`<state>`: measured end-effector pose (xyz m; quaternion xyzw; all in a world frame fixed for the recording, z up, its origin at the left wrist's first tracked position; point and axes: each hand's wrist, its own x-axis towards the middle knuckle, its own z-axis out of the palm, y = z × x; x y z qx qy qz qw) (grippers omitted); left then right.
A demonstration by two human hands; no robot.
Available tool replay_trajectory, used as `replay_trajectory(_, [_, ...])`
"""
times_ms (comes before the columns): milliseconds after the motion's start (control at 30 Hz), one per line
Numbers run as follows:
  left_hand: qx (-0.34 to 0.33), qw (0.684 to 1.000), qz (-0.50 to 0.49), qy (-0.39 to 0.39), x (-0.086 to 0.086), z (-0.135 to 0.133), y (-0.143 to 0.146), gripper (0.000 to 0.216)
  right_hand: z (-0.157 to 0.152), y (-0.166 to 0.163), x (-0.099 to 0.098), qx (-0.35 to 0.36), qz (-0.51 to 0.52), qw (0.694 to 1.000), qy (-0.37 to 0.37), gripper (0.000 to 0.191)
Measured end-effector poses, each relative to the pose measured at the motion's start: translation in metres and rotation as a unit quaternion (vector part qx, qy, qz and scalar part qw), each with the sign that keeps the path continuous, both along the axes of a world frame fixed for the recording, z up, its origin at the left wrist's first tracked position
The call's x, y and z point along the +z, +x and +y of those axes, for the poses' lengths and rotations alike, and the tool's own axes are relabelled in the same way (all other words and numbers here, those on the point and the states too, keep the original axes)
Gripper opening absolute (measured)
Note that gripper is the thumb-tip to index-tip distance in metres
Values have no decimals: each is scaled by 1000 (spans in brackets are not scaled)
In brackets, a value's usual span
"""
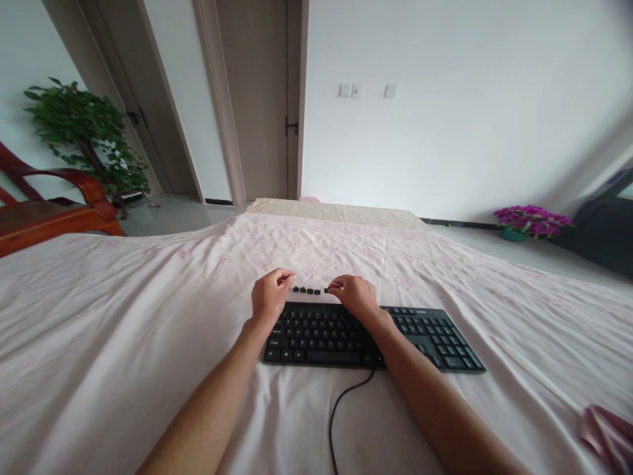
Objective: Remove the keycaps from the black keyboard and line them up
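A black keyboard (326, 335) lies on the pink-flowered cloth, with several small black keycaps (310, 291) in a row just beyond its far edge. My left hand (271, 295) is closed at the left end of that row, thumb and fingers pinched together; whatever they hold, if anything, cannot be made out. At the row's right end, my right hand (357, 294) reaches over the keyboard, its fingertips pinched on a separate black keycap (327, 290). My right wrist and forearm hide part of the keys.
The keyboard's black cable (336, 409) runs toward me over the wrinkled cloth (148, 343). A pink fabric item (606, 435) lies at the right. Beyond are a wooden chair (89, 191), a leafy plant (79, 125), purple flowers (533, 220) and a door (257, 99).
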<state>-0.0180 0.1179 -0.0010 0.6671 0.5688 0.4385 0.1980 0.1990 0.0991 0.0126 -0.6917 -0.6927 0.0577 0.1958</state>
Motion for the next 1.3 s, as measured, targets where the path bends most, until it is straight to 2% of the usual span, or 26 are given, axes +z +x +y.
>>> replay_trajectory(133, [80,996,11,-26,-11,10,-21,22,5,-2,-7,-3,-26,1000,-6,17])
replay_trajectory(300, [99,993,9,-63,-31,17,-26,24,8,-3,-10,-9,-32,999,-27,17])
replay_trajectory(400, [101,993,6,-66,-37,19,-27,24,9,-3,-11,-10,-30,999,-35,16])
replay_trajectory(900, [103,992,20,-70,-37,19,-27,24,13,-4,-11,-7,-25,998,-51,25])
replay_trajectory(1033, [97,993,9,-64,-38,19,-27,24,11,-3,-11,-6,-9,999,-31,29])
replay_trajectory(1200, [93,994,6,-61,-39,19,-28,25,8,-3,-10,-12,-7,1000,-7,21])
replay_trajectory(1300, [90,994,6,-62,-40,19,-29,26,3,-2,-5,1,-5,999,44,33])
